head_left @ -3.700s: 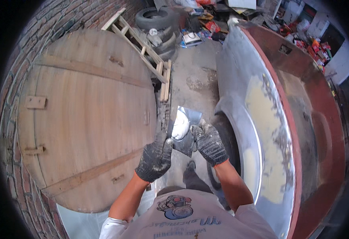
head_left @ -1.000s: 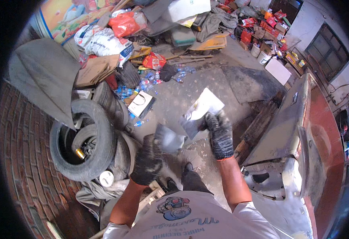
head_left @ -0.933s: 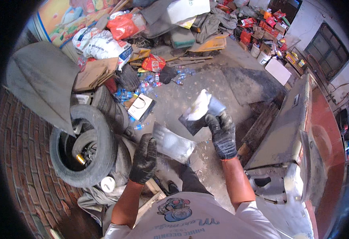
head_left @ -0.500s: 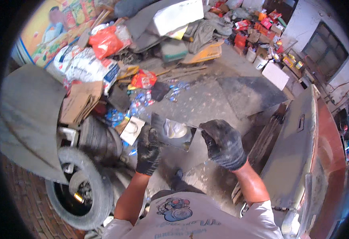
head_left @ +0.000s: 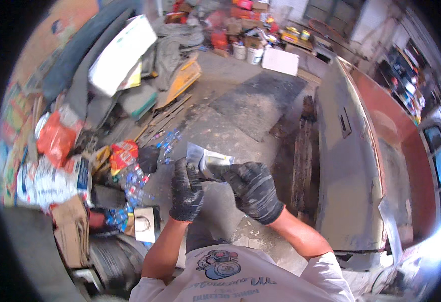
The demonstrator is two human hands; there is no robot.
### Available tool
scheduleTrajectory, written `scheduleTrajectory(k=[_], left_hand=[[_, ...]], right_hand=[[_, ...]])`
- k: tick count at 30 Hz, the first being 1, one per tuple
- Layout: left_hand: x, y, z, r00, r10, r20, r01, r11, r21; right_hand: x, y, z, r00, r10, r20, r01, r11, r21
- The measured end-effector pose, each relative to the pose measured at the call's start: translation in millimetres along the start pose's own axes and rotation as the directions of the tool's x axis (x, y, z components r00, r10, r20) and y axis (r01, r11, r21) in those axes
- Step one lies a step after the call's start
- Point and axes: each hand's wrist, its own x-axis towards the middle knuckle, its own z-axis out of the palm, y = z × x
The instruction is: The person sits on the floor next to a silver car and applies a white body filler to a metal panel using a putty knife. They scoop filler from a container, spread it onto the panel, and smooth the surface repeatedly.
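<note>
Dark, worn work gloves cover both of my hands. My left hand (head_left: 187, 194) is closed on the left edge of a small, flat, clear plastic packet (head_left: 215, 158), with the thumb side toward it. Something whitish shows inside the packet; its kind cannot be told. My right hand (head_left: 256, 192) has its fingers bent together at the packet's lower right edge, pinching it. The fingertips of that hand are partly hidden behind its own knuckles. Both hands are held up in front of my body, above the concrete floor.
At left lie plastic bottles (head_left: 136, 182), an orange-red bag (head_left: 56, 139), a white sack (head_left: 54, 181) and folded cardboard (head_left: 72, 229). White buckets (head_left: 254, 55) stand at the back. A large panel (head_left: 349, 161) stands on the right beside a wooden beam (head_left: 303, 156).
My right hand has moved left and now grips the packet, having been apart from it. The view has turned right, shifting the piles leftward; the tyre has left the picture.
</note>
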Motion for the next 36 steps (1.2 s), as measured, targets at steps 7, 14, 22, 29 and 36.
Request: scheduleTrajectory(k=[7, 14, 22, 29, 36], left_hand=[[95, -82, 77, 0.973, 0.124, 0.193, -0.046, 0.929, -0.368], [219, -129, 133, 0.795, 0.54, 0.277, -0.48, 0.838, -0.258], [249, -133, 183, 0.855, 0.461, 0.237, -0.297, 0.811, -0.505], [187, -78, 160, 0.655, 0.549, 0.519, 0.095, 0.622, -0.777], [165, -55, 100, 0.219, 0.722, 0.656, 0.198, 0.626, -0.755]], right_hand=[[33, 83, 15, 0.95, 0.271, -0.157, -0.271, 0.962, 0.022], [59, 102, 17, 0.855, 0.494, -0.159, -0.514, 0.848, -0.127], [37, 77, 72, 0.276, 0.65, -0.708, -0.874, 0.476, 0.095], [11, 25, 133, -0.361, 0.871, -0.334, -0.616, 0.046, 0.786], [6, -30, 151, -0.452, 0.758, -0.471, -0.753, -0.041, 0.656]])
